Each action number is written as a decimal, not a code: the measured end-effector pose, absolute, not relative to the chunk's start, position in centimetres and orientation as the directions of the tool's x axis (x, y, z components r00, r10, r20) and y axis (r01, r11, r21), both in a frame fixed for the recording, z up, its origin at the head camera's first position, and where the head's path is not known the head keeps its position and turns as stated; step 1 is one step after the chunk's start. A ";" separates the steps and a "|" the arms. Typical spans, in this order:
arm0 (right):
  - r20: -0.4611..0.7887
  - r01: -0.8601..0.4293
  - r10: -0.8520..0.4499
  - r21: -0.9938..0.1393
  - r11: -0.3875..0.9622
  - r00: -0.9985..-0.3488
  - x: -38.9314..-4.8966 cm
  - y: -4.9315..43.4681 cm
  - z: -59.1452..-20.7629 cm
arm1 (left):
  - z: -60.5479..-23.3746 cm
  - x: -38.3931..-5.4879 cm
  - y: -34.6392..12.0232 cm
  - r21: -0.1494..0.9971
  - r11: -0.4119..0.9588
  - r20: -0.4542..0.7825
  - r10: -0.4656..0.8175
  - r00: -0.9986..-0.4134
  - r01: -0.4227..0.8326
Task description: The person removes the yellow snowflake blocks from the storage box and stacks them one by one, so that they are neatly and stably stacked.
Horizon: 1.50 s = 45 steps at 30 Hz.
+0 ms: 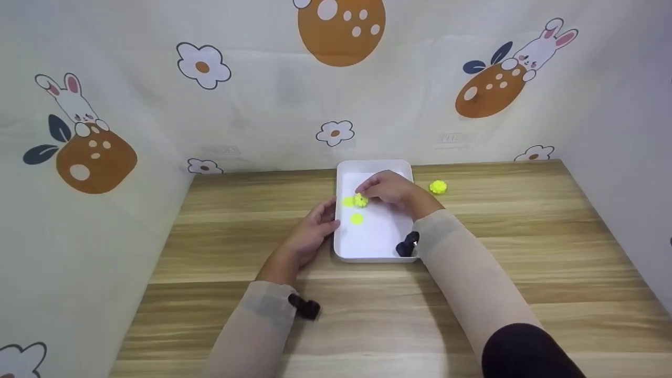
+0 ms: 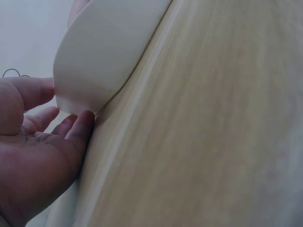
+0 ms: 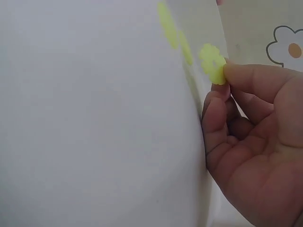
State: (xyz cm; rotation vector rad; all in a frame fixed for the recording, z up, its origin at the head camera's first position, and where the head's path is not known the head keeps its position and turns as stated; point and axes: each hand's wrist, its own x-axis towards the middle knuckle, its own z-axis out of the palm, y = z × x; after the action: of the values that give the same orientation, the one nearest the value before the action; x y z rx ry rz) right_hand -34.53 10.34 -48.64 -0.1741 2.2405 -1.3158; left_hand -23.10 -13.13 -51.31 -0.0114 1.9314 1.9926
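My right hand reaches over a white tray. Between thumb and fingertips it pinches a bright yellow flower-shaped disc with a notched rim, standing on edge. Two flat yellow discs lie in the tray, one disc left of the held piece, another disc just below it. Along the tray's left wall rests my left hand. In the left wrist view its thumb and loosely bent fingertips touch the outer wall, not wrapped around it.
More yellow flower-shaped pieces, seemingly overlapping, lie on the wood-grain table just right of the tray. A patterned cloth wall rises behind the table's far edge. Small black devices are strapped at both wrists.
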 end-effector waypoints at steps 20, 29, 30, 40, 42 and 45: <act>-0.309 0.302 -0.296 -0.951 0.071 -0.904 -33.0 16.6 -43.8 | -51.5 -23.2 -13.2 0.966 -0.003 -0.251 0.252 -0.935 -0.260; -0.276 0.285 -0.242 -0.959 -0.003 -0.930 -32.0 21.7 -44.9 | -51.6 -23.2 -13.2 0.962 -0.003 -0.262 0.248 -0.933 -0.271; -0.278 0.288 -0.231 -0.958 -0.012 -0.932 -32.0 22.1 -45.0 | -51.6 -23.2 -13.2 0.963 -0.005 -0.262 0.246 -0.933 -0.271; -0.294 0.315 -0.162 -0.941 -0.124 -0.942 -31.7 25.2 -46.3 | -51.5 -23.2 -13.1 0.963 -0.002 -0.260 0.247 -0.934 -0.269; -0.294 0.314 -0.152 -0.941 -0.130 -0.944 -31.7 25.5 -46.6 | -51.6 -23.3 -13.2 0.963 -0.006 -0.261 0.249 -0.933 -0.271; -0.302 0.321 -0.134 -0.935 -0.152 -0.944 -31.7 25.9 -47.1 | -51.7 -23.3 -13.2 0.964 -0.014 -0.253 0.253 -0.934 -0.264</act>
State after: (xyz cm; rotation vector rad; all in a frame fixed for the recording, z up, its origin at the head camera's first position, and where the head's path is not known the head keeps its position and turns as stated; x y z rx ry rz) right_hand -31.71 25.90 -47.06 0.2117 1.8198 -2.1695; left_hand -23.32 -13.21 -51.66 -0.0117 1.9151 2.0096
